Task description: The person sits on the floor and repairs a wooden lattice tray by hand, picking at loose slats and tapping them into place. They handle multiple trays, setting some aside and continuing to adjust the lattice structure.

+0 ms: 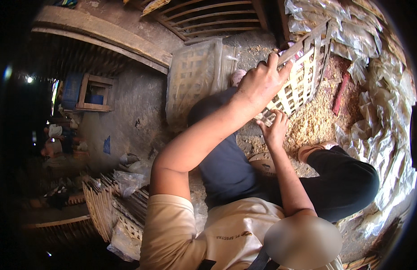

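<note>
Holding the woven tray (301, 83) on a slant by its wooden edge, the left hand (264, 78) is closed about the near end of that edge, the strip passing between its digits. The right hand (275, 129) lies at the tray's lower near corner, thumb and fingers apart and loosely bent; whether it has hold of the slats cannot be told. The tray, the object handled, stands tilted just above a spread of yellowish crumbs (309, 128), which covers the ground below it and to its right. A red strip (341, 95) lies to the right of the tray, with crumpled clear plastic sheets (374, 119) farther right. Left of the tray is a plastic-covered lattice panel (190, 74); beyond the tray, to the upper left, is a slatted wooden rack (213, 19).
</note>
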Demonstrator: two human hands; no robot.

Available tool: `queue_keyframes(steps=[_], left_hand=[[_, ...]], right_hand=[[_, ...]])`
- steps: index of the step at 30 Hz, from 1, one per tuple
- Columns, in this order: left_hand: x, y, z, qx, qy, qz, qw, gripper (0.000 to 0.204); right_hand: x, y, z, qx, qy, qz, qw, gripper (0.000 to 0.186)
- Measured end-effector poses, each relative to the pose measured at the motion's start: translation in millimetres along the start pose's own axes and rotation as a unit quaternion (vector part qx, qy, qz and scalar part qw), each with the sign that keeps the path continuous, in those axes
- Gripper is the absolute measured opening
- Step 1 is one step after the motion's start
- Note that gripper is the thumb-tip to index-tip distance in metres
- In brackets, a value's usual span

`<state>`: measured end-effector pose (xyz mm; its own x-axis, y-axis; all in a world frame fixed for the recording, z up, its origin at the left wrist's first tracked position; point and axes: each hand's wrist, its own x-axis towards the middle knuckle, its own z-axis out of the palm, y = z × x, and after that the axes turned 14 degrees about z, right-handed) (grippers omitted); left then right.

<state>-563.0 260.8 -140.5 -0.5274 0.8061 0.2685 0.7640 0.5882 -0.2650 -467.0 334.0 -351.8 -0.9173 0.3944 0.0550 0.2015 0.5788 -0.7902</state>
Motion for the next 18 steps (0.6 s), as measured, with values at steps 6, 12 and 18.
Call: queue_keyframes(steps=[6, 12, 18], left_hand=[[-11, 9, -15, -0.173, 0.069, -0.044, 0.982, 0.047], [-10, 25, -24, -0.195, 0.137, -0.038, 0.970, 0.045], [10, 46, -5, -0.139, 0.202, 0.006, 0.969, 0.032]], right_hand=[[-3, 11, 4, -0.032, 0.031, -0.009, 0.999, 0.080], [26, 12, -16, -0.024, 0.142, -0.030, 0.989, 0.068], [70, 11, -69, 0.317, 0.055, 0.088, 0.943, 0.058]])
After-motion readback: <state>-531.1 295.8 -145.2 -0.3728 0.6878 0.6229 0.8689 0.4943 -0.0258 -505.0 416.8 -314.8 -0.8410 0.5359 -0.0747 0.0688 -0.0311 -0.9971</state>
